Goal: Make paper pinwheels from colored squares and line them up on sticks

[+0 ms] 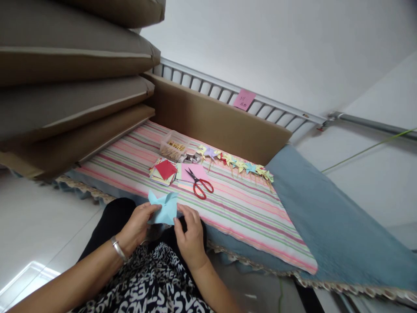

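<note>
Blue paper (167, 211): near the striped cloth (247, 217)
Left hand (139, 221): pinching the paper's left side, thumb uppermost
Right hand (190, 234): loosely curled, at the opposite edge; cannot tell whether gripping

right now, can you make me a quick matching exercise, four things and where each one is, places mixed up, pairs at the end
1. light blue paper
2. scissors
3. red paper square
4. pink note

A. on the slatted rail
B. blades over a pink sheet
C. held in the left hand
D. topping a paper stack

Pairs: 1-C, 2-B, 3-D, 4-A
</note>
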Demonstrator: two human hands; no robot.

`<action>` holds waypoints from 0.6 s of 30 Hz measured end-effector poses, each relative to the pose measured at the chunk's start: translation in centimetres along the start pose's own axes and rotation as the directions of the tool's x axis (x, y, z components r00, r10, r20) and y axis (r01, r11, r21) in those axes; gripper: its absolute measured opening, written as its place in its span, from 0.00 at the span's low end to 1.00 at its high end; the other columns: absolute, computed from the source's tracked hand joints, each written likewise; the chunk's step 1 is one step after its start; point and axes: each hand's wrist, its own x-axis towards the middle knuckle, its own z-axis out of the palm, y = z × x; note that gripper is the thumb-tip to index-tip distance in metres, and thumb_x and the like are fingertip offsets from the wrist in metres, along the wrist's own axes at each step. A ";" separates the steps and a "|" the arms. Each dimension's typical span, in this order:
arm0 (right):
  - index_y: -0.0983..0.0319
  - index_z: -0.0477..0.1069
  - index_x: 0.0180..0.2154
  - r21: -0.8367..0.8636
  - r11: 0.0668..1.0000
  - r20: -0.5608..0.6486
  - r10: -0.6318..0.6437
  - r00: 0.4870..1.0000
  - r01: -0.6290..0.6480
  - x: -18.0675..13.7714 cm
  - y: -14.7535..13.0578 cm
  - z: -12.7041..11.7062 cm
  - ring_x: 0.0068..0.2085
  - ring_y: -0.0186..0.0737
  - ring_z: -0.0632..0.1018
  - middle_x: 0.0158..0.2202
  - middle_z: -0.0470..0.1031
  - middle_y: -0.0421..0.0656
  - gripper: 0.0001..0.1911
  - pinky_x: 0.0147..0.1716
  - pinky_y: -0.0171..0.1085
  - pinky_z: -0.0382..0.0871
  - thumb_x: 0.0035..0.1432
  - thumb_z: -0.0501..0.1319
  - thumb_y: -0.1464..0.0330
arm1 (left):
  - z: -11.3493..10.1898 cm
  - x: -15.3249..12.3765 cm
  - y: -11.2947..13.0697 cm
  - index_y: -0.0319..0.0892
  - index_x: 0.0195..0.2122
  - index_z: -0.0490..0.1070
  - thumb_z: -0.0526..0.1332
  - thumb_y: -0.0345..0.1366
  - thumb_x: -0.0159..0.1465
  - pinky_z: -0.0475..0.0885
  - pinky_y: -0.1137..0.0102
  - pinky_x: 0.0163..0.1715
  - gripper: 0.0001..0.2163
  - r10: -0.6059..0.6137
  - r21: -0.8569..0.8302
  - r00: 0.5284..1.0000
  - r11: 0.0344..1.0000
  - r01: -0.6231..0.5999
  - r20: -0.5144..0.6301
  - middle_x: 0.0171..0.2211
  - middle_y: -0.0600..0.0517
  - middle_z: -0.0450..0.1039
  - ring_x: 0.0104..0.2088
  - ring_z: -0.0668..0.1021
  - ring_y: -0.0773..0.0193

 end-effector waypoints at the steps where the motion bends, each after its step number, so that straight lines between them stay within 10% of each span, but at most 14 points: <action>1: 0.58 0.66 0.52 -0.074 0.995 0.022 -0.068 0.997 0.070 -0.3 -0.1 -0.1 0.52 0.46 0.68 0.51 0.68 0.49 0.20 0.52 0.48 0.62 0.58 0.55 0.73 | 0.2 -0.1 0.1 0.36 0.22 0.74 0.68 0.31 0.44 0.66 0.75 0.20 0.06 -0.001 -0.001 1.000 1.000 0.001 0.003 0.16 0.53 0.73 0.18 0.72 0.68; 12: 0.54 0.72 0.46 -0.150 0.964 0.108 -0.204 0.973 0.219 -0.4 0.5 -0.5 0.56 0.46 0.64 0.57 0.62 0.46 0.22 0.53 0.51 0.62 0.56 0.52 0.80 | 0.1 -0.6 0.5 0.36 0.21 0.71 0.68 0.32 0.45 0.64 0.74 0.18 0.07 -0.013 0.022 1.000 1.000 0.013 -0.007 0.16 0.54 0.71 0.17 0.70 0.69; 18: 0.57 0.76 0.34 -0.047 0.994 0.095 -0.095 0.991 0.099 0.1 0.1 -0.9 0.57 0.46 0.64 0.56 0.65 0.46 0.09 0.56 0.49 0.58 0.54 0.60 0.75 | 0.6 -0.7 0.5 0.35 0.22 0.73 0.69 0.33 0.43 0.63 0.74 0.20 0.08 -0.014 0.071 1.000 0.997 0.012 0.028 0.17 0.52 0.73 0.18 0.70 0.68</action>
